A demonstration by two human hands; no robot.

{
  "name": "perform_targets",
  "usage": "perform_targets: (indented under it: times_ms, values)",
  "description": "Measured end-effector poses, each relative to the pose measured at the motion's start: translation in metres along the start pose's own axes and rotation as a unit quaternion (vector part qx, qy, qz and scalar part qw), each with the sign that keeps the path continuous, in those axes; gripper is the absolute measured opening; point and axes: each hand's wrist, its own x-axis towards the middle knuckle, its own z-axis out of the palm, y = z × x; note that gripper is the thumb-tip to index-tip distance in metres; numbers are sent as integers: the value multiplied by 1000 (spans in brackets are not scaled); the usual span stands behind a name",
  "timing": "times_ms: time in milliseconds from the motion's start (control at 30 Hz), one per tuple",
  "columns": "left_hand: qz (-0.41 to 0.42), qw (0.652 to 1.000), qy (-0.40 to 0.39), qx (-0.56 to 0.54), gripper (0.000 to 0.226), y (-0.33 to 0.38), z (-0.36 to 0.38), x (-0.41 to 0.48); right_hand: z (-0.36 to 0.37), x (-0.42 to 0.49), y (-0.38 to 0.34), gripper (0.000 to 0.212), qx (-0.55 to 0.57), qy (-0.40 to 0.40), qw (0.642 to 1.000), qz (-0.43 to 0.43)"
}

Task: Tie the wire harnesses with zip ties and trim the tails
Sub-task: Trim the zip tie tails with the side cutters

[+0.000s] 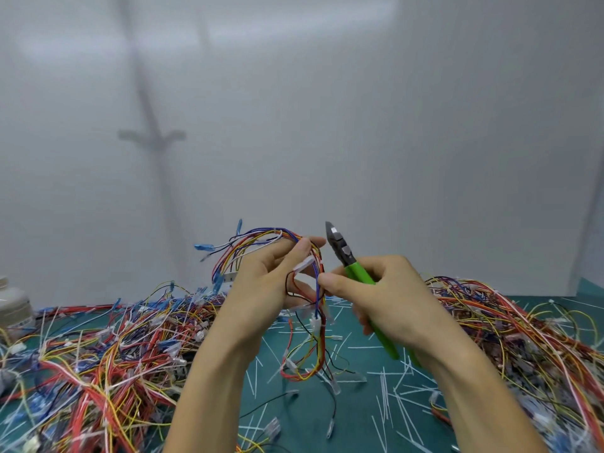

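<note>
My left hand (261, 282) holds a multicoloured wire harness (261, 238) up above the table, fingers curled around the bundle. The harness loops over my fingers and hangs down to white connectors (315, 323). A white zip tie (303, 264) crosses the bundle by my left fingertips. My right hand (385, 295) grips green-handled cutters (358, 273), their closed dark jaws (333, 233) pointing up just right of the harness. My right thumb and forefinger also pinch the harness wires near the tie.
A big tangle of loose harnesses (98, 354) covers the left of the green mat (304, 416), another heap (523, 338) the right. Several cut white zip tie tails (389, 387) lie scattered in the middle. A white jar (13, 305) stands at far left. A white wall rises behind.
</note>
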Motion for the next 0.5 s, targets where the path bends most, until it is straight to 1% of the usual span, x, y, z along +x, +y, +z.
perform_targets:
  times_ms: [67,133,200,300,333,367,433,500]
  values:
    - [9,1000,-1,-12,22,-1,1,1,1,0,-1,20,35,-10,999,13]
    - [16,1000,3,-21,25,-2,-1,3,1,-1,-2,19,92,-24,995,28]
    - [14,999,8,-32,31,-3,-2,3,0,-1,-3,16,124,-19,992,28]
    - [-22,1000,5,-20,53,-1,-1,5,2,1,-3,20,125,25,992,6]
    - [-37,999,-4,-9,61,-1,-1,7,3,1,-2,22,123,36,992,0]
    - [-49,999,-19,0,64,0,-1,9,4,2,-2,23,120,44,992,-4]
    - [-55,997,-48,0,56,0,0,10,6,2,-2,21,107,55,993,-5]
    - [-18,999,-48,2,44,-3,2,8,7,2,-1,18,97,61,993,-5]
